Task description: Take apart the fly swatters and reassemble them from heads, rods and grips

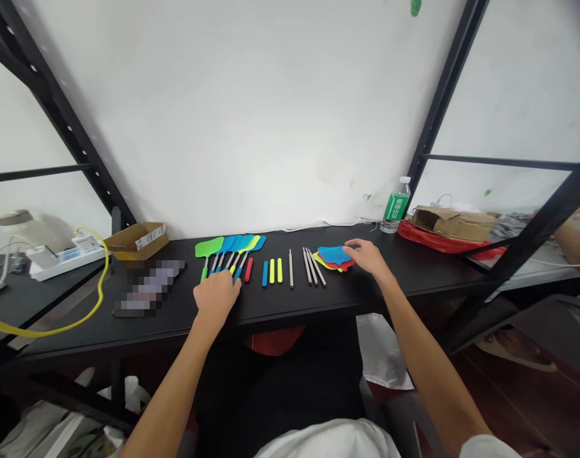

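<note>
My left hand (pixel 216 294) rests at the lower ends of several assembled fly swatters, its fingers curled down and partly hidden. Their heads, such as the green swatter head (pixel 208 247), point toward the wall. My right hand (pixel 365 256) has thumb and fingertips at the edge of a blue swatter head (pixel 332 253), the top one of a small pile. Red and yellow heads show beneath it. Between my hands lie a red handle (pixel 248 270), a blue handle (pixel 265 273), two yellow handles (pixel 275 270) and several metal rods (pixel 310 266).
On the black table (pixel 271 308), an open cardboard box (pixel 137 242) and a blurred flat object (pixel 151 287) lie left. A water bottle (pixel 396 207) stands back right, by a red bag (pixel 428 240) and a torn box (pixel 452 222). A yellow cable (pixel 99 289) hangs left. Black posts flank the table.
</note>
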The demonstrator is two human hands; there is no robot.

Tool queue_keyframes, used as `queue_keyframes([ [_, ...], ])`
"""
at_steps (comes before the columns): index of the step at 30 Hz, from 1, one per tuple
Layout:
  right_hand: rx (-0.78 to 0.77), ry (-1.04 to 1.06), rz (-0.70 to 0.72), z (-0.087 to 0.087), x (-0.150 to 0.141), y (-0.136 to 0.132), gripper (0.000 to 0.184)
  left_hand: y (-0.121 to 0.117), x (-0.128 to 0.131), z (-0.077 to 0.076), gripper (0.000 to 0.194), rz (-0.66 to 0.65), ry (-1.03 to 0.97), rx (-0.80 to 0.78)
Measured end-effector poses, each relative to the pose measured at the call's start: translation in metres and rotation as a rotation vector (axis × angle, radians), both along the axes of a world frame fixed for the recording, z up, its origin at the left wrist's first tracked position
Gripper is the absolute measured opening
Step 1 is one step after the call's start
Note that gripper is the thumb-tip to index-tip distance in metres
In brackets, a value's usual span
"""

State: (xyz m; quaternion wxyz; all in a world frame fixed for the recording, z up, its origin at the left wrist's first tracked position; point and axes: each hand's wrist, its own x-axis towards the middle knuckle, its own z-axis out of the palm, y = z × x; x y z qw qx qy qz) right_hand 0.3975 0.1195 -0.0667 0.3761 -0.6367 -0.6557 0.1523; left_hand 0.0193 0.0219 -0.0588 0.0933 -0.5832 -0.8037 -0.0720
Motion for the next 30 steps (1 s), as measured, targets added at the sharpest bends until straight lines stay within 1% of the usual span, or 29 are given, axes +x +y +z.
queue_keyframes([
  [7, 0.039, 0.05, 0.007, 0.007, -0.003, -0.006, 0.033, -0.004, 0.005, 0.002, 0.044, -0.016, 0.026, 0.035],
  [10, 0.051, 0.064, 0.028, 0.008, -0.006, -0.008, 0.034, -0.008, 0.012, 0.007, 0.047, -0.033, 0.019, 0.041],
  [14, 0.066, 0.094, 0.047, 0.008, -0.014, -0.009, 0.032, -0.011, 0.019, 0.016, 0.046, -0.059, -0.041, 0.033],
  [16, 0.074, 0.165, 0.083, 0.008, -0.021, -0.011, 0.03, -0.013, 0.022, 0.021, 0.044, -0.111, -0.098, 0.033],
  [18, 0.051, 0.319, 0.156, 0.011, -0.031, -0.015, 0.03, -0.015, 0.026, 0.027, 0.04, -0.21, -0.18, 0.06],
  [20, -0.014, 0.547, 0.267, 0.016, -0.046, -0.023, 0.033, -0.021, 0.033, 0.033, 0.036, -0.323, -0.28, 0.115],
  [22, -0.097, 0.783, 0.406, 0.024, -0.066, -0.036, 0.036, -0.03, 0.045, 0.038, 0.031, -0.415, -0.369, 0.175],
  [24, -0.162, 0.991, 0.597, 0.032, -0.087, -0.051, 0.036, -0.041, 0.061, 0.041, 0.026, -0.502, -0.411, 0.212],
  [25, -0.172, 1.102, 0.688, 0.037, -0.098, -0.059, 0.035, -0.046, 0.069, 0.041, 0.024, -0.534, -0.41, 0.211],
  [26, -0.168, 1.225, 0.738, 0.04, -0.108, -0.067, 0.032, -0.051, 0.078, 0.039, 0.022, -0.539, -0.407, 0.205],
  [27, -0.155, 1.355, 0.73, 0.044, -0.116, -0.074, 0.029, -0.055, 0.087, 0.037, 0.022, -0.531, -0.399, 0.192],
  [30, -0.17, 1.694, 0.578, 0.05, -0.13, -0.089, 0.021, -0.064, 0.109, 0.022, 0.026, -0.512, -0.351, 0.115],
])
